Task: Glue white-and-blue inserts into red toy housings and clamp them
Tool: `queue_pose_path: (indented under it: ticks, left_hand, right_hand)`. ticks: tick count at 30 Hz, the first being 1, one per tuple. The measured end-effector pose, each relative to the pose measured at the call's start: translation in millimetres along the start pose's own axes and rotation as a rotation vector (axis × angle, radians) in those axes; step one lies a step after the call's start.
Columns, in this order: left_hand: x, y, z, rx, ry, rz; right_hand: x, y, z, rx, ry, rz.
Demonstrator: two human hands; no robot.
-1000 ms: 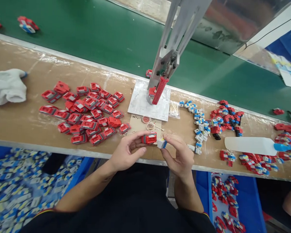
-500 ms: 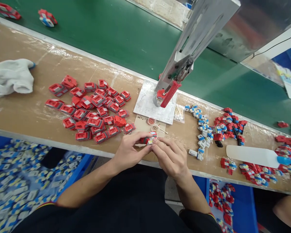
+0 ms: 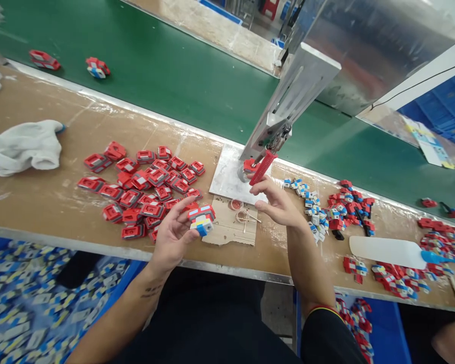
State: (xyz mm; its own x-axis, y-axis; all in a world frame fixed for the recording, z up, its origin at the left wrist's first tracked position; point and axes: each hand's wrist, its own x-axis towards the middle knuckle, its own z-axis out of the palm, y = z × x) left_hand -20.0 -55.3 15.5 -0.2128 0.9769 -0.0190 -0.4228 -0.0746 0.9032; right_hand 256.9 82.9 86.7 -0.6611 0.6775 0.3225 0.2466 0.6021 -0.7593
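My left hand holds a red, white and blue toy part between thumb and fingers, over the cardboard sheet. My right hand is raised beside the red handle of a metal press, its fingers apart and the fingertips close to the handle's lower end; whether they touch it is unclear. A red part sits under the press on a white plate. Several red and grey parts lie heaped to the left of the plate.
White-and-blue parts, red-and-blue pieces and a white bottle lie to the right. Behind runs a green conveyor. A white glove rests at left. Blue bins stand below; another person's arm shows lower right.
My hands have moved apart. The left carries the toy part leftward; the right has let go of it and moved up to the press handle. The camera view has shifted.
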Motion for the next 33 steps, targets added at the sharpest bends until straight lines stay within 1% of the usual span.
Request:
queue_pose_path:
  ticks: [1, 2, 3, 4, 5, 6, 7, 8, 9, 10, 12, 13, 14, 15, 16, 17, 18, 19, 20, 21, 22, 23, 25, 26, 28, 29, 31, 33]
  left_hand:
    - [0.0, 1.8, -2.4, -0.011, 0.011, -0.010]
    - [-0.3, 3.3, -3.8, -0.018, 0.022, -0.015]
    - [-0.6, 4.4, -4.3, -0.023, 0.027, -0.016]
    - [-0.9, 5.2, -3.6, -0.027, 0.023, -0.015]
    - [-0.9, 5.7, -2.1, -0.030, 0.010, -0.014]
    - [-0.8, 6.2, 0.0, -0.033, -0.009, -0.015]
    - [-0.7, 6.8, 2.3, -0.038, -0.026, -0.021]
    - [-0.6, 7.9, 4.0, -0.049, -0.037, -0.030]
    - [-0.7, 9.5, 4.9, -0.066, -0.033, -0.039]
    - [-1.0, 11.7, 4.4, -0.092, -0.013, -0.047]
    - [-1.8, 17.8, -0.6, -0.154, 0.060, -0.051]
    - [-2.0, 21.2, -4.6, -0.183, 0.098, -0.052]
    - [-1.7, 24.5, -8.8, -0.205, 0.130, -0.055]
    - [-0.8, 27.5, -12.6, -0.220, 0.151, -0.061]
    - [0.8, 30.2, -15.4, -0.227, 0.163, -0.070]
    - [3.1, 32.5, -17.0, -0.229, 0.168, -0.079]
    - [5.8, 34.4, -17.2, -0.224, 0.169, -0.090]
    - [8.5, 36.0, -16.4, -0.215, 0.170, -0.101]
    - [10.9, 37.2, -14.9, -0.202, 0.172, -0.113]
    - [12.8, 38.3, -13.4, -0.185, 0.177, -0.126]
    - [14.0, 39.3, -12.6, -0.167, 0.186, -0.136]
    - [14.6, 40.1, -12.8, -0.147, 0.190, -0.153]
    - [15.3, 41.5, -16.6, -0.104, 0.190, -0.200]
    - [16.2, 42.0, -19.6, -0.080, 0.192, -0.221]
    - [21.8, 42.8, -24.8, -0.027, 0.204, -0.238]
    - [27.2, 43.1, -25.7, 0.003, 0.199, -0.232]
    - [43.8, 44.1, -21.7, 0.078, 0.150, -0.186]
    - [67.0, 44.8, -9.7, 0.189, 0.039, -0.098]
  right_hand:
    - [6.2, -5.9, -8.4, 0.046, -0.068, -0.050]
    - [13.7, -15.1, -17.6, 0.098, -0.110, -0.104]
    - [23.0, -26.9, -27.3, 0.146, -0.123, -0.146]
    - [34.5, -40.3, -37.2, 0.184, -0.100, -0.175]
    - [47.9, -53.9, -46.9, 0.196, -0.029, -0.191]
    - [62.2, -66.1, -56.0, 0.162, 0.078, -0.173]
    - [76.0, -75.2, -64.0, 0.106, 0.215, -0.159]
    - [87.5, -79.9, -70.6, 0.045, 0.357, -0.153]
    - [95.1, -79.2, -75.1, -0.001, 0.486, -0.165]
    - [97.8, -72.8, -77.1, -0.035, 0.601, -0.196]
    - [88.6, -45.0, -71.9, -0.068, 0.753, -0.251]
    - [79.1, -26.2, -64.5, -0.077, 0.805, -0.205]
    - [68.6, -6.2, -54.2, -0.087, 0.808, -0.091]
    - [58.9, 13.3, -41.6, -0.095, 0.765, 0.074]
    - [51.6, 30.7, -27.6, -0.103, 0.667, 0.237]
    - [47.0, 45.2, -13.4, -0.104, 0.554, 0.355]
    - [45.1, 56.1, -0.4, -0.099, 0.467, 0.430]
    - [44.7, 63.4, 10.2, -0.091, 0.403, 0.473]
    - [44.5, 67.7, 17.2, -0.079, 0.367, 0.486]
    - [42.9, 69.7, 19.8, -0.064, 0.354, 0.487]
    - [38.9, 70.4, 17.6, -0.049, 0.351, 0.490]
    - [32.0, 70.7, 10.4, -0.037, 0.345, 0.504]
    - [11.6, 73.7, -17.7, -0.036, 0.345, 0.563]
    - [0.6, 77.7, -37.5, -0.052, 0.356, 0.610]
    - [-15.1, 91.6, -83.4, -0.124, 0.397, 0.722]
    - [-17.6, 101.2, -107.1, -0.177, 0.419, 0.780]
    - [-10.7, 122.8, -149.5, -0.298, 0.450, 0.888]
    - [6.8, 143.7, -178.6, -0.401, 0.438, 0.970]
